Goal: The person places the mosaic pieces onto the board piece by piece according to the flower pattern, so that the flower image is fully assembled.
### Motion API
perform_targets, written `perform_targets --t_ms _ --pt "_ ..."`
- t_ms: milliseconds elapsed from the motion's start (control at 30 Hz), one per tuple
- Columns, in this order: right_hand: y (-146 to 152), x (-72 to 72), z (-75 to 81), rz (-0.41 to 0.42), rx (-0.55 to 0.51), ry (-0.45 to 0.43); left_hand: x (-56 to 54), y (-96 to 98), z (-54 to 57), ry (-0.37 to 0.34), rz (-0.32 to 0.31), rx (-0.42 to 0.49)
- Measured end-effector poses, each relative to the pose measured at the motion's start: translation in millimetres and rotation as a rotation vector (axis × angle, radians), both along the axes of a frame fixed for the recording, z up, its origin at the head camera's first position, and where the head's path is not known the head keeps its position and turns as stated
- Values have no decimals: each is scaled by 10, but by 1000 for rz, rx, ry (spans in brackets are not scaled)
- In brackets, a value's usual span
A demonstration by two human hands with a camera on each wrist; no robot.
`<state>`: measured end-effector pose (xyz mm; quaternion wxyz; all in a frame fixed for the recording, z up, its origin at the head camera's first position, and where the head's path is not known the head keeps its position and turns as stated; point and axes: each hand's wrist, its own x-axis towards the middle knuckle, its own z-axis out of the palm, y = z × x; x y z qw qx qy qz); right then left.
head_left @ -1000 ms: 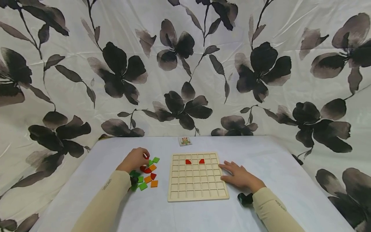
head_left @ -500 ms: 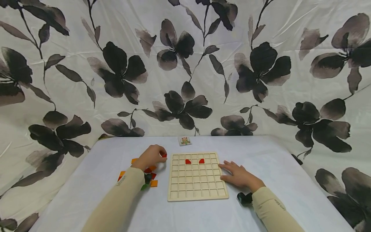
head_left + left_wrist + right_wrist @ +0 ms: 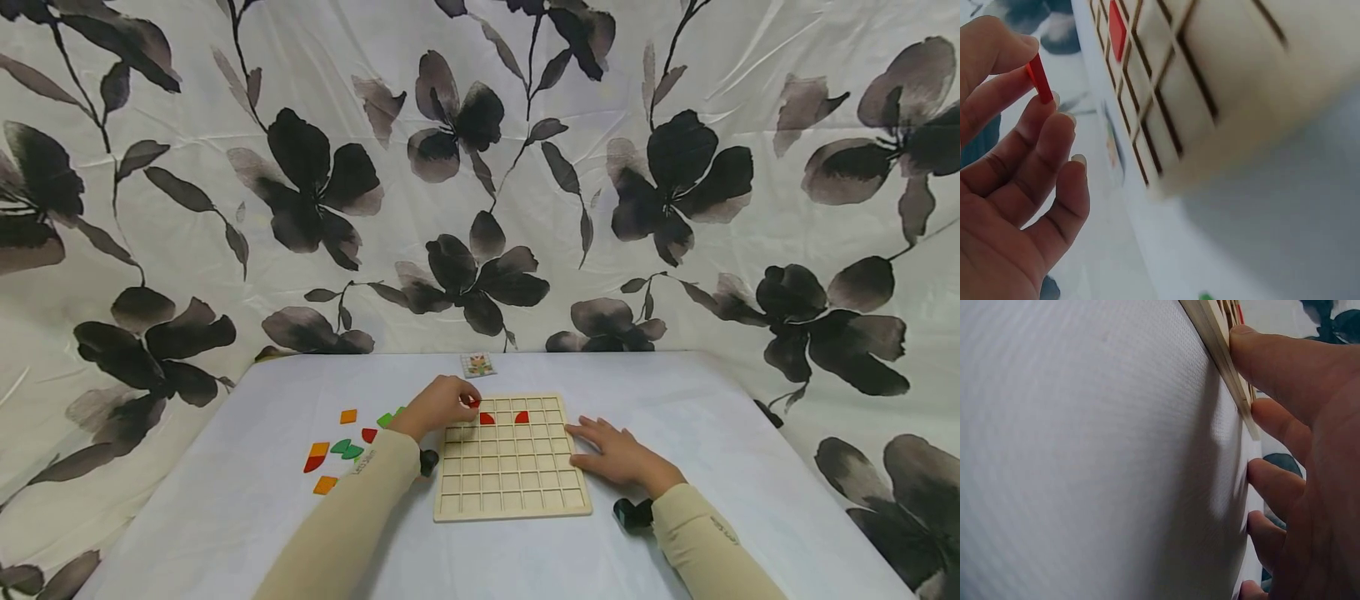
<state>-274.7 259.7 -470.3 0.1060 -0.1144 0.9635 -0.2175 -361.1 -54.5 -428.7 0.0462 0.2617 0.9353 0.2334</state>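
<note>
Between thumb and fingertips my left hand (image 3: pixel 438 406) pinches a small flat red tile (image 3: pixel 1039 78), seen edge-on in the left wrist view. The hand is over the upper left of a pale wooden grid board (image 3: pixel 513 479). Two red quarter-round tiles, a left one (image 3: pixel 487 418) and a right one (image 3: pixel 522 417), lie in cells near the board's far side. My right hand (image 3: pixel 618 454) rests at the board's right edge with fingers spread; in the right wrist view its thumb (image 3: pixel 1260 353) and forefinger touch the wooden rim (image 3: pixel 1219 353).
Several loose tiles lie left of the board, among them an orange square (image 3: pixel 348 416), a green leaf-shaped piece (image 3: pixel 351 451) and a red piece (image 3: pixel 369 435). A small patterned card (image 3: pixel 477 364) lies beyond the board at the table's far edge, before a floral cloth.
My left hand has carried the red tile rightward from the loose pieces to over the board, uncovering tiles on the left. The right hand has stayed at the board's edge.
</note>
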Motion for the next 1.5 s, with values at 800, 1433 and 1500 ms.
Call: perform_targets --t_ms 800,1433,1500 --pt "-2 -19 0 -17 -8 -18 -5 591 -164 110 -71 -231" --pt "-8 -18 -19 -28 3 -24 -2 655 -192 86 -54 -129" --pt "-5 -15 -16 -31 5 -20 1 664 -192 73 -37 -121"
